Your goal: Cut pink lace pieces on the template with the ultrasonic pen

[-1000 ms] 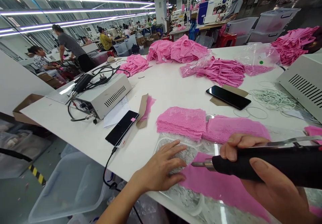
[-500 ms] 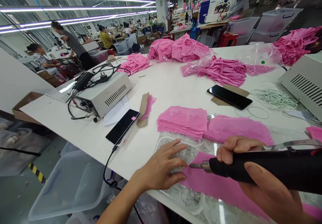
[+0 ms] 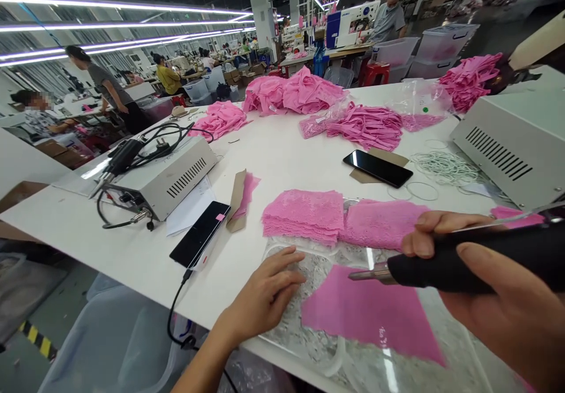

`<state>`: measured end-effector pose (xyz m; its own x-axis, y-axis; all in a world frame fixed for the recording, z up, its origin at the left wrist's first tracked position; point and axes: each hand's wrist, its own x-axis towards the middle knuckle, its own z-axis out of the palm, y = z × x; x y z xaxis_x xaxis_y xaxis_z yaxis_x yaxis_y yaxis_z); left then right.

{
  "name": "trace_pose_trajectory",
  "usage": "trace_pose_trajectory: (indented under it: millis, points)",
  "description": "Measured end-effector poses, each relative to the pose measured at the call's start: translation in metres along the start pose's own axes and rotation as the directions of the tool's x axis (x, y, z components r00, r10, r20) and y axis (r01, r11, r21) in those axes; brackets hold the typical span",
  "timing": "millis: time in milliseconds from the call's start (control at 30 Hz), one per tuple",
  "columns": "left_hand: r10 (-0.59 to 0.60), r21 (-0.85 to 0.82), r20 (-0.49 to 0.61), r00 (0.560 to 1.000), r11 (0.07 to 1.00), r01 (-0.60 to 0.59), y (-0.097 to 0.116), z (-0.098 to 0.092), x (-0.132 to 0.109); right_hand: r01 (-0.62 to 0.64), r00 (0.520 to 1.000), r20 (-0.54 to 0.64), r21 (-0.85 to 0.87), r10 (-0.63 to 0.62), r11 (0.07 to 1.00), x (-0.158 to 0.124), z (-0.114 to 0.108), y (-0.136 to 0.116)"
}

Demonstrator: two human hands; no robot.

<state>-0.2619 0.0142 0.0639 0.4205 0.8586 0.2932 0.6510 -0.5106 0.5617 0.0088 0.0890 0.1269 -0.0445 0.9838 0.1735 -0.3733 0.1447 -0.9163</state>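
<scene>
My right hand (image 3: 485, 281) is wrapped round a black handpiece with a metal tip (image 3: 468, 260), which points left over the pink fabric panel (image 3: 362, 310). Whether the tip touches the fabric I cannot tell. The panel lies flat on a grey speckled board under a clear surface (image 3: 322, 355). Left of the panel, my left hand (image 3: 269, 290) is open and empty, its fingers loosely bent above the board. Behind the board sit a stack of pink lace pieces (image 3: 302, 216) and a second pink stack (image 3: 379, 222).
A phone with a cable (image 3: 200, 234) and a grey metal box (image 3: 176, 175) carrying another handpiece (image 3: 121, 157) stand left. Farther back lie a second phone (image 3: 377, 167), pale elastic cords (image 3: 444, 166), pink strap bundles (image 3: 368, 125) and another grey box (image 3: 507, 140). People sit at machines beyond.
My left hand has come off the pink panel and moved left. My right hand has drawn the handpiece slightly right and up, uncovering more of the panel. The view has shifted a little.
</scene>
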Motion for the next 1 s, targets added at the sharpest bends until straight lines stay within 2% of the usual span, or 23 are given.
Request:
trace_pose_trajectory:
  millis: [67,167,333,500,700,867,1000]
  points:
    - [-0.001,-0.002,-0.044,0.999,1.000,0.001,-0.002,0.002,0.001,-0.028,0.995,-0.092,0.009,0.028,1.000,0.002,-0.011,-0.006]
    - [0.021,0.000,-0.048,0.999,1.000,-0.021,-0.004,0.004,0.005,-0.019,0.984,-0.175,0.037,0.025,0.999,0.000,-0.022,-0.006]
    - [0.044,-0.022,0.021,0.999,0.999,-0.044,0.006,0.001,0.009,-0.054,0.983,-0.170,0.065,0.065,0.996,-0.007,-0.022,0.001]
    - [0.053,-0.034,0.107,0.993,0.998,-0.050,0.016,-0.006,-0.001,-0.087,0.994,-0.065,0.096,0.093,0.992,-0.014,-0.011,0.004]
    - [0.105,0.049,0.071,0.992,0.993,-0.109,0.018,-0.005,-0.019,-0.029,0.992,0.124,0.060,0.022,0.998,-0.032,0.015,0.015]
    - [0.132,0.069,0.008,0.991,0.989,-0.132,0.019,-0.002,-0.022,0.091,0.950,0.305,-0.045,-0.073,0.995,-0.038,0.031,0.024]
    - [0.132,0.090,-0.015,0.991,0.987,-0.130,0.019,-0.001,-0.023,0.160,0.920,0.373,-0.075,-0.121,0.984,-0.039,0.034,0.030]
